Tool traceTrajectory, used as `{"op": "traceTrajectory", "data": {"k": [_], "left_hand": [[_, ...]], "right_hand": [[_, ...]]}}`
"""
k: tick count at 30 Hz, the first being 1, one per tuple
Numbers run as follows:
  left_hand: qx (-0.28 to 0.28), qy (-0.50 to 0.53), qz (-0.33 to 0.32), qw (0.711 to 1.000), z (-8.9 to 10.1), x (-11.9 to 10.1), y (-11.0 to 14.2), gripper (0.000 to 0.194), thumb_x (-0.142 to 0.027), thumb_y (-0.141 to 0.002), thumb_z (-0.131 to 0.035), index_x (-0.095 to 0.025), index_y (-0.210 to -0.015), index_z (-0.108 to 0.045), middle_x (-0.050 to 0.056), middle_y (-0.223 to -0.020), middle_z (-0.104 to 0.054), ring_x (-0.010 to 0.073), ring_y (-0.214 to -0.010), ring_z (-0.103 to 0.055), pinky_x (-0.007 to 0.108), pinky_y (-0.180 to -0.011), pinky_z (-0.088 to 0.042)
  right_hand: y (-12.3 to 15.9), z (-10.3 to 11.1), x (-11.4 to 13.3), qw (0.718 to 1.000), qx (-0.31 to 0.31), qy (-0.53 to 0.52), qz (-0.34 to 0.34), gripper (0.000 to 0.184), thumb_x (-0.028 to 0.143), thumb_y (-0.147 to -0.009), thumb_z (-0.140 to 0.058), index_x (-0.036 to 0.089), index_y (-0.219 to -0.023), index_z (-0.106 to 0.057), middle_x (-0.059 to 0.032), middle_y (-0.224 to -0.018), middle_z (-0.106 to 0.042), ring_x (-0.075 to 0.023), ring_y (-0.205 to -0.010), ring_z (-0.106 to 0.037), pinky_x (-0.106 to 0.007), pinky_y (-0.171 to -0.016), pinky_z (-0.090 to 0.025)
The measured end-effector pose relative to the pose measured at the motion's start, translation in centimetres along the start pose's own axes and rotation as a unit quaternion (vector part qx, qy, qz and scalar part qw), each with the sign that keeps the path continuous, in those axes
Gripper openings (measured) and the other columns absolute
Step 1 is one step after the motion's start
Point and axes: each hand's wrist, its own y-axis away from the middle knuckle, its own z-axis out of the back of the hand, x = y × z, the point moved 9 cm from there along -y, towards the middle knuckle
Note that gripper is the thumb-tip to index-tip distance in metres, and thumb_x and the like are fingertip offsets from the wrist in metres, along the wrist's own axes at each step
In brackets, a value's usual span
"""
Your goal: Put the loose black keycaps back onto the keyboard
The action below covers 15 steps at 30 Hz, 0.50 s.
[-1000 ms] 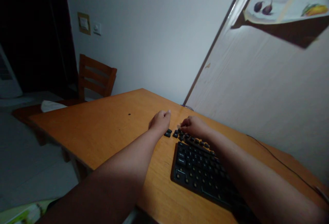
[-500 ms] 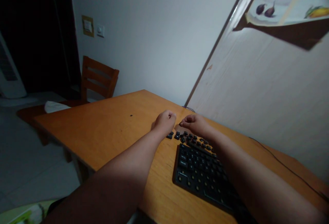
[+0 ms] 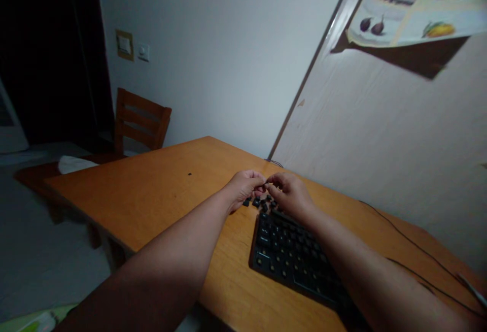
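Just beyond the keyboard, a small dark piece pinched between left hand and right hand.

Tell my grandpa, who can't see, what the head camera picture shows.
A person's bare left hand and bare right hand are close together at a small dark piece, near loose, blocky black keycaps. Nearer, a rectangular black keyboard with several keycaps missing lies on an orange-brown wooden table; a brown wooden slatted-back chair stands beyond.
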Motion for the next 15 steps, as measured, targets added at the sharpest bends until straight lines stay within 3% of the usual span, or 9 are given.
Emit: {"op": "traceTrajectory", "data": {"k": [3,9,15], "left_hand": [[0.006,0.021,0.009,1.0,-0.2,0.0,0.3,0.009,-0.017,-0.082,-0.068,-0.015,-0.079,-0.06,0.002,-0.07,-0.064,0.0079,-0.061,-0.059,0.02,-0.063,-0.046],[0.055,0.012,0.001,0.998,-0.8,0.0,0.3,0.017,-0.025,-0.08,-0.075,-0.014,-0.08,-0.062,0.002,-0.07,-0.063,0.0072,-0.06,-0.058,0.02,-0.061,-0.044],[0.101,0.03,0.001,0.994,-1.9,0.0,0.7,0.027,-0.03,-0.075,-0.081,-0.014,-0.084,-0.061,0.001,-0.074,-0.064,0.0078,-0.064,-0.06,0.021,-0.064,-0.045]], "right_hand": [[0.8,0.9,1.1,0.999,-0.018,0.038,0.01,0.018,0.032,-0.09,-0.062,0.02,-0.099,-0.073,-0.0077,-0.091,-0.071,-0.0238,-0.093,-0.059,-0.032,-0.077,-0.041],[1.9,2.0,2.3,0.994,-0.037,0.107,0.008,0.02,0.035,-0.093,-0.06,0.021,-0.098,-0.074,-0.0082,-0.089,-0.071,-0.0248,-0.091,-0.059,-0.033,-0.073,-0.04],[3.2,3.0,2.4,0.994,-0.059,0.097,-0.006,0.021,0.037,-0.093,-0.061,0.022,-0.096,-0.075,-0.0073,-0.087,-0.071,-0.0238,-0.09,-0.06,-0.032,-0.072,-0.04]]}}
